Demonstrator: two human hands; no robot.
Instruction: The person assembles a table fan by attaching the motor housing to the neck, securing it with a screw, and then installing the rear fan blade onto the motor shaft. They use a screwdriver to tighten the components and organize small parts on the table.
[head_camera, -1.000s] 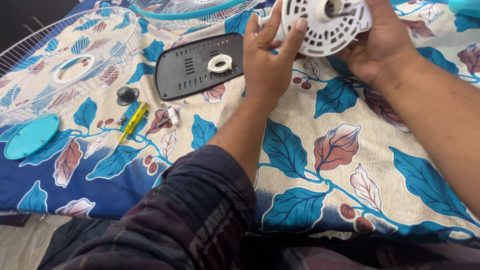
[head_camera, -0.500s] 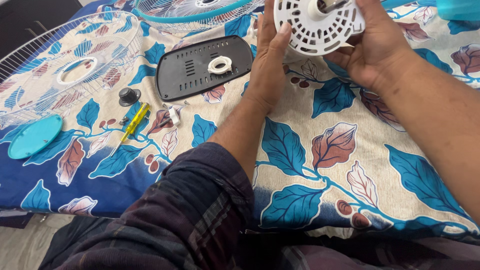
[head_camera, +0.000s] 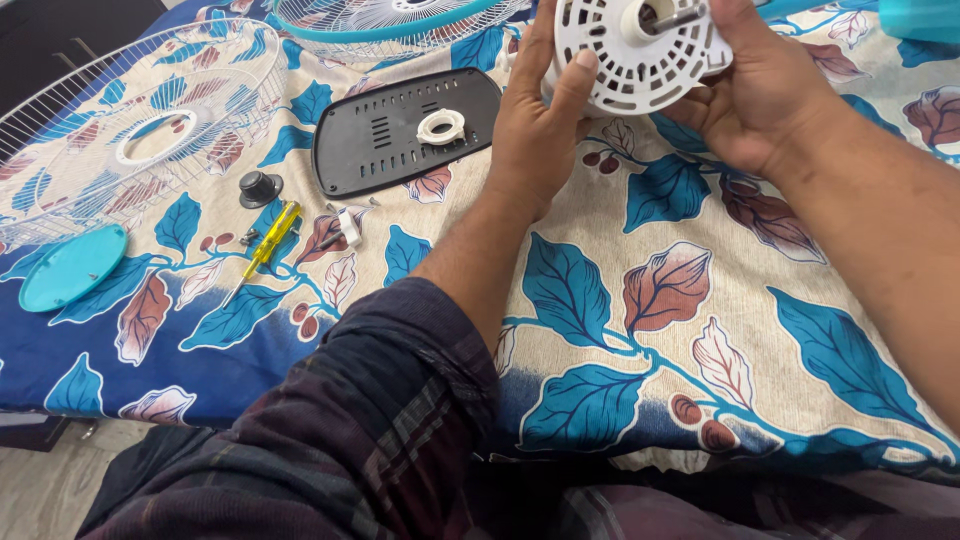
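Two wire fan guards (head_camera: 130, 130), one screwdriver (head_camera: 262, 252) (yellow-handled), one black plate (head_camera: 400, 130).

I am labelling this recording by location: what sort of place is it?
Probably a home, on a bed: a leaf-printed blue and beige cloth bears white wire fan guards and a yellow-handled screwdriver, not a workbench.

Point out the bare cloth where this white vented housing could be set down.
The widest free patch is the leaf-print cloth between the two forearms, below the white vented housing. A smaller one lies between the black vented plate and the left hand. It is crowded to the left, around the yellow screwdriver, black knob and wire grille.
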